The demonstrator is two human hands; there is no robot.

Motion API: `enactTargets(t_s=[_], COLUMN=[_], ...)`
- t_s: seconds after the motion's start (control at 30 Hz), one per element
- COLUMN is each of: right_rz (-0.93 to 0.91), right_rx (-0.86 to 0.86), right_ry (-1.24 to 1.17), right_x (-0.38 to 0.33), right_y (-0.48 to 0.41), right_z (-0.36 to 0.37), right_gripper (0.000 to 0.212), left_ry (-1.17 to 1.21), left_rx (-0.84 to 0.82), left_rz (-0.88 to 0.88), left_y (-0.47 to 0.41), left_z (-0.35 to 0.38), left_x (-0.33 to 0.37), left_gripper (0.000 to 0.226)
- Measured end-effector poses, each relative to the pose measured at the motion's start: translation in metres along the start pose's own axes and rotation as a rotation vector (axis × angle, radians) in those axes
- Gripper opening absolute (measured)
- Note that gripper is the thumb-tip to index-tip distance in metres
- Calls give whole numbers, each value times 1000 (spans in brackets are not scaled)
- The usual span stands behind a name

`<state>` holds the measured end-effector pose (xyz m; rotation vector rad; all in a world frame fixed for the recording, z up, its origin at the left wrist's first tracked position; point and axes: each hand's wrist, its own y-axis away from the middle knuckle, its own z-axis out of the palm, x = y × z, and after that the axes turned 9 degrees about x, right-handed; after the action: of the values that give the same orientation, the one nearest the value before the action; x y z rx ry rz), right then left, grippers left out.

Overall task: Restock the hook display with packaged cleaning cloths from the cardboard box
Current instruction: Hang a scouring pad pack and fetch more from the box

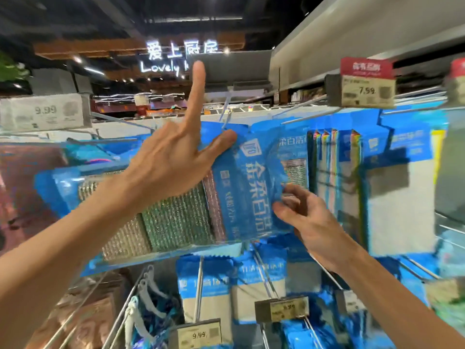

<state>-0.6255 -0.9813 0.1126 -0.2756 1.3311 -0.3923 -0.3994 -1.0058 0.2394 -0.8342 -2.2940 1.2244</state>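
— Where's the cloth pack (251, 177)?
— Middle of the frame, turned sideways, with its blue header up by the wire hook (224, 114).
— And the hands?
— The right hand (309, 217), centre right, pinches the header's lower edge with curled fingers. The left hand (171, 162) lays its thumb (222, 141) on the top corner, forefinger (197, 91) straight up. Its other fingers are hidden, so I cannot tell whether it grips.
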Motion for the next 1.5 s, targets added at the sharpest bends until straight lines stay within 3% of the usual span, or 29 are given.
enactTargets(t_s=[0.07, 0.2, 0.4, 0.5, 0.63, 0.77, 0.87, 0.93, 1.17, 1.5], right_rz=[-50, -193, -165, -180, -211, -140, -77, -65, -300, -456], right_rx=[111, 210, 75, 36, 148, 278, 280, 320, 371, 398], right_ry=[-46, 23, 365, 462, 395, 135, 116, 140, 82, 57], right_x=[-11, -38, -73, -82, -89, -80, -78, -79, -101, -108], right_y=[5, 17, 22, 18, 8, -4, -11, -17, -43, -86], right_z=[-10, -34, -63, -63, -75, -90, -96, -105, -113, -93], right_gripper=[18, 56, 19, 26, 37, 65, 39, 28, 12, 10], left_ry=[135, 397, 827, 824, 833, 819, 787, 772, 710, 558], left_rx=[32, 46, 2, -36, -16, 65, 106, 123, 306, 479], left_rz=[-63, -281, -341, -290, -277, -245, -236, -240, -57, 24], left_y=[9, 40, 60, 50, 28, 6, -11, -20, -36, -66], left_z=[13, 40, 73, 85, 97, 109, 119, 125, 129, 138], left_x=[7, 24, 52, 68, 80, 97, 110, 116, 130, 115], left_gripper=[91, 88, 56, 43, 10, 8, 17, 36, 62, 57])
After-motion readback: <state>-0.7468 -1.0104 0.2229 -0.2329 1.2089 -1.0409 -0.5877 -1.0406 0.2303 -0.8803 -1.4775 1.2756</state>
